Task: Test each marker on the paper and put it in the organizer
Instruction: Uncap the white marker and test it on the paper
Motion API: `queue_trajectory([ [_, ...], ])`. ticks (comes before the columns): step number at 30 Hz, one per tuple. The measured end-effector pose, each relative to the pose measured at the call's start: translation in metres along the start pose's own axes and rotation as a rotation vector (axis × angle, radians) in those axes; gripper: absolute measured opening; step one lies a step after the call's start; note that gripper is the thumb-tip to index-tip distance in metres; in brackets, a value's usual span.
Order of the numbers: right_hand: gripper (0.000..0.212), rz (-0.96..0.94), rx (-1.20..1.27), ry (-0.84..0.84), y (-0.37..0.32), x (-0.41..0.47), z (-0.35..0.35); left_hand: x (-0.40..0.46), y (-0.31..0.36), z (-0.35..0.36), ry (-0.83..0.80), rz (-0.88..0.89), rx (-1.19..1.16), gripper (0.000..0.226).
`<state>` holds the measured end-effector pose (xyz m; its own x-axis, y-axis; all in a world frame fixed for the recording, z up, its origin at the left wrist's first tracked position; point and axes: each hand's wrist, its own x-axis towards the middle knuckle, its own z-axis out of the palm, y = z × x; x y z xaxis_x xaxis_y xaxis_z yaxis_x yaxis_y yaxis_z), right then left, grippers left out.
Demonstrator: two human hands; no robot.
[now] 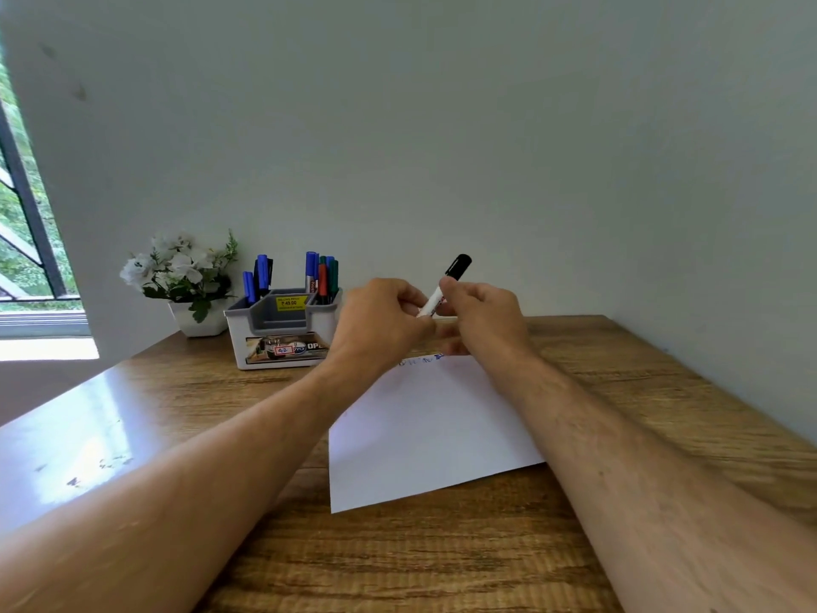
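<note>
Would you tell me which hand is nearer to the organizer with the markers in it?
Left. The left hand is just right of the organizer, gripping the black-capped marker's lower end; the right hand holds it farther right.

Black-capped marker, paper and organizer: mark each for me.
black-capped marker (pixel 457 266), head view, on its black cap.
paper (pixel 424 431), head view, on the bare middle.
organizer (pixel 283 349), head view, on its labelled front wall.

Wooden table (pixel 442 564) with a glossy patch of window glare at the left, white pot of white flowers (pixel 185 280) at its far left corner against a plain pale wall (pixel 442 126), dark-framed window (pixel 22 205) at the far left with green foliage outside.
</note>
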<state>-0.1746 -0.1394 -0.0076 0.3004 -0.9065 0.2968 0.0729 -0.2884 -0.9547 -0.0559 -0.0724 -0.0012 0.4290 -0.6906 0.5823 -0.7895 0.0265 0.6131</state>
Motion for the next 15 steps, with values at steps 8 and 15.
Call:
queue_trajectory([
  [8,0.019,0.119,0.233,0.077,-0.006,0.005,-0.007,-0.011,0.012,0.009,-0.078,0.043,-0.224,0.02],
  [15,0.029,0.176,0.313,-0.272,-0.007,-0.004,-0.001,-0.002,0.007,-0.002,-0.077,-0.175,-0.745,0.021],
])
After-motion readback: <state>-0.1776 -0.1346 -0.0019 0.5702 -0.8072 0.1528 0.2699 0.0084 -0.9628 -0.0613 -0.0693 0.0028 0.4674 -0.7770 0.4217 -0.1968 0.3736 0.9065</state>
